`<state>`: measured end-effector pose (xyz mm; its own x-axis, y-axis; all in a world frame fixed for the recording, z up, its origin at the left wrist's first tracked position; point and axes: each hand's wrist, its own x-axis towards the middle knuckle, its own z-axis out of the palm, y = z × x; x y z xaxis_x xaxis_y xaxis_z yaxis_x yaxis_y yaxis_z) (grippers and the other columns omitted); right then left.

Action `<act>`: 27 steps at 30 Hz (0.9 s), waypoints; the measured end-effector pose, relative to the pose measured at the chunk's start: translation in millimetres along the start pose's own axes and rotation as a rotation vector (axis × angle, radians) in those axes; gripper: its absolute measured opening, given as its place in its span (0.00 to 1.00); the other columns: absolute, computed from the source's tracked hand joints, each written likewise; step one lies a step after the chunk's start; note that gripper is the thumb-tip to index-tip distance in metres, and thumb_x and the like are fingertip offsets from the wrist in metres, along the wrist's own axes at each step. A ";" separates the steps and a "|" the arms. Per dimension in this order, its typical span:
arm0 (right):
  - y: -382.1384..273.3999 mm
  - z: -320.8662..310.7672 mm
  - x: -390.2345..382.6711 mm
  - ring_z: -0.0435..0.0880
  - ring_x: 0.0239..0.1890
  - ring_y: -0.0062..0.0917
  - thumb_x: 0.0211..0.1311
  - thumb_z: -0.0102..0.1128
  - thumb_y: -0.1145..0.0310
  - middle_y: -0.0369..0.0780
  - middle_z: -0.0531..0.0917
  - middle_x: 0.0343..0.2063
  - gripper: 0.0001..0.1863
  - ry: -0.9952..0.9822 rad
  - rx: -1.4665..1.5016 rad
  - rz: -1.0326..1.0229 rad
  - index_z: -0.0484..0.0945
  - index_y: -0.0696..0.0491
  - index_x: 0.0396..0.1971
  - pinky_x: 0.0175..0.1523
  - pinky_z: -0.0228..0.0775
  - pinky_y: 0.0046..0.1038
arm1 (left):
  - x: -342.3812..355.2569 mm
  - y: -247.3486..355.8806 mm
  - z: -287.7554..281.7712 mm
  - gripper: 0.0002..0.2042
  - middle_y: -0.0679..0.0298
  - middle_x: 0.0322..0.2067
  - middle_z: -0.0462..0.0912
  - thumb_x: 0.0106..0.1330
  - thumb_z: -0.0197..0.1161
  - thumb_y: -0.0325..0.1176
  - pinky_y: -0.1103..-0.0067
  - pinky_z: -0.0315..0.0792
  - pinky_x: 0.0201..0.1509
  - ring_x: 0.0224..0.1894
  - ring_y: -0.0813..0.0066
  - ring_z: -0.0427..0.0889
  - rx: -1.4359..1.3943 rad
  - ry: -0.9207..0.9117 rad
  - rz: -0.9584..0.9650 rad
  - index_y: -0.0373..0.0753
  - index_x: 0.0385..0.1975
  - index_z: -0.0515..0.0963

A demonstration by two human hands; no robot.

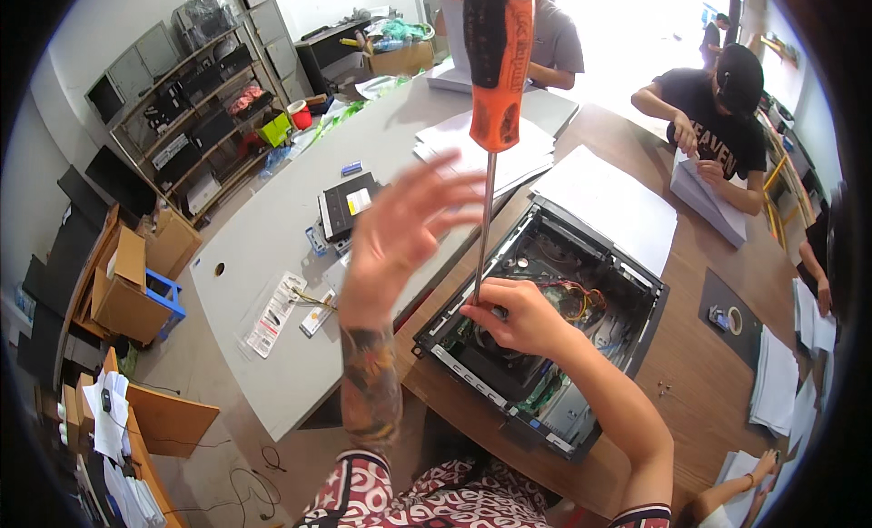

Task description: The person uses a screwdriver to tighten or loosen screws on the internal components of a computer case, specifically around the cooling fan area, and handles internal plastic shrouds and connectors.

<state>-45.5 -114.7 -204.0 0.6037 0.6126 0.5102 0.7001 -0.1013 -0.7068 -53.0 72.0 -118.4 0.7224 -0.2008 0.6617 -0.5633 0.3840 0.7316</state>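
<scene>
A long screwdriver (497,110) with an orange and black handle stands nearly upright over an opened computer case (569,419). My right hand (522,317) pinches the lower end of its shaft at the case's left edge; the tip is hidden by the fingers. My left hand (400,242), blurred by motion, is raised beside the shaft with fingers spread and nothing in it. Inside the case, coloured cables (581,301) and a green circuit board (549,387) show.
A disc drive (350,206) and a blister pack (275,315) lie on the grey table (263,256). Loose screws (665,387) and a tape roll (735,320) sit right of the case. Paper stacks (613,201) lie behind it. Another person (718,119) handles papers across the table.
</scene>
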 end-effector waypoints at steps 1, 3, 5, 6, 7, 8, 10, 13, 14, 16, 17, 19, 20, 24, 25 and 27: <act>-0.4 2.5 0.7 0.76 0.24 0.41 0.60 0.63 0.70 0.46 0.76 0.22 0.10 -0.008 0.003 -0.003 0.74 0.59 0.24 0.30 0.68 0.36 | 18.4 13.3 -4.9 0.38 0.45 0.54 0.76 0.64 0.61 0.50 0.62 0.72 0.60 0.55 0.56 0.78 -0.063 -0.051 0.005 0.27 0.65 0.59; 6.0 3.5 -1.5 0.76 0.24 0.41 0.61 0.63 0.69 0.45 0.75 0.21 0.11 -0.013 0.005 -0.007 0.74 0.59 0.24 0.30 0.68 0.37 | 57.0 24.8 -4.8 0.43 0.42 0.55 0.75 0.64 0.57 0.59 0.60 0.73 0.58 0.55 0.53 0.79 -0.144 -0.110 0.005 0.26 0.66 0.57; 8.2 0.8 -3.1 0.76 0.23 0.41 0.61 0.63 0.69 0.46 0.75 0.21 0.12 -0.019 0.000 -0.006 0.74 0.59 0.24 0.29 0.67 0.37 | 88.6 26.5 1.8 0.43 0.42 0.45 0.80 0.66 0.52 0.62 0.65 0.79 0.46 0.44 0.56 0.84 -0.328 -0.499 -0.033 0.24 0.64 0.59; 6.1 1.8 -1.6 0.75 0.23 0.41 0.61 0.63 0.68 0.46 0.74 0.21 0.12 -0.036 0.007 -0.022 0.73 0.59 0.24 0.29 0.67 0.38 | 98.6 28.4 1.3 0.43 0.42 0.45 0.80 0.66 0.52 0.62 0.65 0.79 0.46 0.44 0.56 0.84 -0.324 -0.501 -0.033 0.24 0.64 0.59; 6.0 2.0 -1.7 0.75 0.23 0.41 0.61 0.63 0.68 0.46 0.74 0.21 0.12 -0.034 0.004 -0.021 0.73 0.59 0.24 0.29 0.67 0.38 | 107.5 28.3 2.6 0.45 0.47 0.34 0.79 0.65 0.51 0.65 0.68 0.77 0.36 0.34 0.60 0.82 -0.158 -0.579 -0.075 0.24 0.63 0.57; 6.0 2.6 -1.6 0.75 0.23 0.41 0.61 0.63 0.68 0.46 0.74 0.20 0.12 -0.035 -0.002 -0.030 0.73 0.59 0.23 0.29 0.66 0.38 | 111.4 28.5 5.2 0.46 0.52 0.24 0.78 0.64 0.51 0.67 0.71 0.75 0.25 0.23 0.63 0.80 0.011 -0.653 -0.116 0.24 0.63 0.55; 6.5 3.0 -2.4 0.75 0.23 0.42 0.61 0.63 0.68 0.46 0.74 0.20 0.12 -0.032 -0.011 -0.039 0.73 0.58 0.23 0.29 0.66 0.38 | 101.3 29.1 16.2 0.31 0.63 0.13 0.68 0.70 0.49 0.59 0.78 0.64 0.16 0.12 0.73 0.68 -0.091 -0.629 -0.139 0.29 0.49 0.66; 7.4 1.4 -4.7 0.75 0.24 0.42 0.61 0.63 0.68 0.46 0.74 0.21 0.12 -0.025 -0.027 -0.034 0.73 0.58 0.23 0.29 0.66 0.39 | 85.6 33.2 40.5 0.19 0.68 0.12 0.61 0.74 0.49 0.48 0.84 0.52 0.11 0.08 0.83 0.57 -0.070 -0.235 -0.191 0.39 0.30 0.64; 7.8 0.4 -4.8 0.76 0.24 0.42 0.61 0.62 0.68 0.46 0.74 0.21 0.11 -0.022 -0.042 -0.048 0.73 0.58 0.24 0.30 0.66 0.39 | 82.2 31.3 44.0 0.19 0.68 0.12 0.61 0.74 0.49 0.48 0.84 0.52 0.11 0.08 0.83 0.57 -0.076 -0.241 -0.195 0.39 0.30 0.64; 7.6 1.0 -4.8 0.76 0.25 0.43 0.62 0.62 0.68 0.45 0.75 0.21 0.11 -0.012 -0.060 -0.061 0.74 0.58 0.25 0.30 0.67 0.39 | 79.1 29.0 49.2 0.19 0.70 0.12 0.60 0.73 0.52 0.48 0.84 0.50 0.11 0.08 0.84 0.56 0.082 0.004 -0.073 0.39 0.28 0.65; 7.4 2.7 -4.3 0.77 0.26 0.43 0.62 0.62 0.68 0.45 0.75 0.22 0.10 -0.001 -0.069 -0.079 0.74 0.58 0.26 0.31 0.68 0.39 | 78.2 29.8 51.2 0.18 0.71 0.12 0.61 0.72 0.55 0.47 0.84 0.50 0.11 0.09 0.84 0.58 0.333 0.128 -0.011 0.40 0.26 0.66; 6.0 5.9 -3.7 0.78 0.27 0.43 0.62 0.61 0.67 0.45 0.76 0.23 0.09 -0.005 -0.106 -0.088 0.76 0.58 0.27 0.33 0.70 0.38 | 75.2 25.7 58.5 0.18 0.71 0.12 0.64 0.71 0.57 0.45 0.84 0.55 0.13 0.10 0.84 0.62 0.580 0.421 0.139 0.39 0.25 0.67; 4.7 7.0 -3.2 0.78 0.27 0.43 0.62 0.61 0.67 0.45 0.76 0.23 0.09 0.001 -0.107 -0.087 0.76 0.58 0.27 0.33 0.70 0.38 | 75.2 22.8 58.2 0.18 0.71 0.12 0.65 0.71 0.57 0.45 0.84 0.58 0.15 0.11 0.84 0.64 0.727 0.543 0.236 0.39 0.25 0.66; 7.1 2.7 -4.8 0.78 0.28 0.43 0.62 0.61 0.67 0.45 0.76 0.23 0.10 -0.039 -0.072 -0.056 0.75 0.58 0.27 0.34 0.70 0.39 | 68.0 39.3 54.8 0.15 0.63 0.23 0.78 0.72 0.57 0.42 0.83 0.71 0.28 0.23 0.81 0.77 0.608 0.257 0.145 0.34 0.42 0.73; 8.5 2.1 -5.1 0.78 0.29 0.43 0.62 0.61 0.67 0.45 0.76 0.23 0.10 -0.043 -0.078 -0.063 0.75 0.58 0.27 0.34 0.70 0.39 | 68.8 43.7 57.7 0.18 0.58 0.28 0.80 0.73 0.54 0.43 0.80 0.74 0.34 0.27 0.76 0.80 0.279 0.182 0.065 0.31 0.47 0.73; 9.1 0.5 -4.7 0.78 0.29 0.43 0.62 0.61 0.68 0.45 0.76 0.23 0.10 -0.049 -0.081 -0.069 0.75 0.58 0.27 0.35 0.70 0.39 | 68.2 46.2 39.9 0.24 0.44 0.41 0.82 0.74 0.49 0.44 0.71 0.77 0.47 0.40 0.61 0.85 -0.026 -0.045 -0.006 0.26 0.56 0.70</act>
<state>-42.2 -118.1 -213.1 0.5355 0.6574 0.5302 0.7690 -0.1200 -0.6279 -45.8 40.0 -32.8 0.7063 -0.2434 0.6648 -0.5481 0.4063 0.7311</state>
